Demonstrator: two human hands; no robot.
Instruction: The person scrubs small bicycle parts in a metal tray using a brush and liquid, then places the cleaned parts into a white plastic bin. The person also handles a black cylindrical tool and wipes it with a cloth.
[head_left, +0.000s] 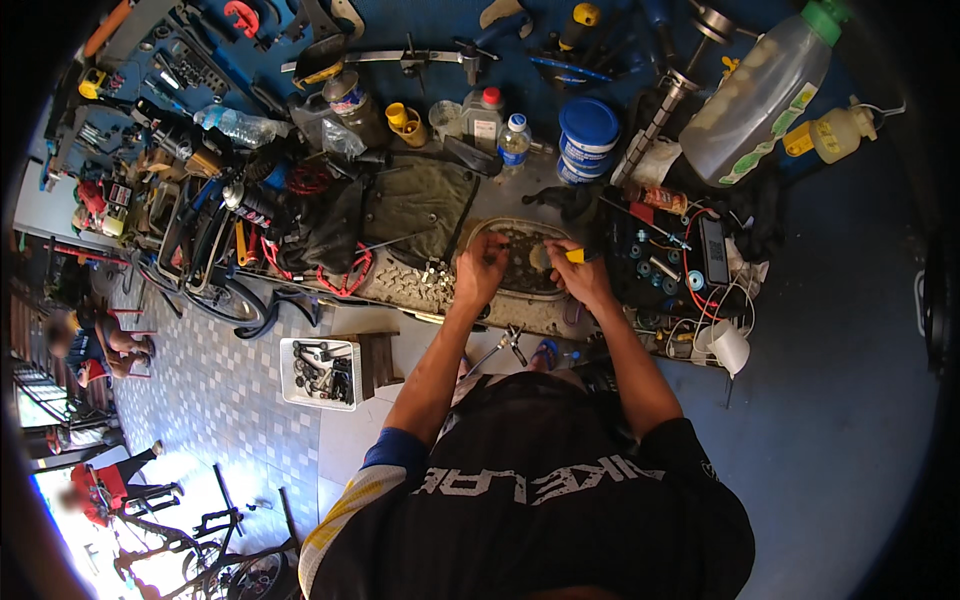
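A shallow tray point(530, 295) with rounded corners and murky brown contents lies on the workbench before me. Over its left end is my left hand point(481, 268), fingers pinched around a small dark part too blurred to name. At the other end, my right hand point(583, 277) grips a yellow-handled brush point(575, 256), its pale bristle head pointing left over the tray. Left of the tray lie a worn dark green cloth point(420, 205) and several small metal pieces point(435, 272).
Behind the tray stand a blue-lidded tub point(588, 135), a small clear bottle point(515, 142) and a red-capped bottle point(485, 115). To the right are a phone point(715, 250), cables and a white cup point(727, 347). A white basket point(320, 373) of metal parts sits below the bench. Other people are far left.
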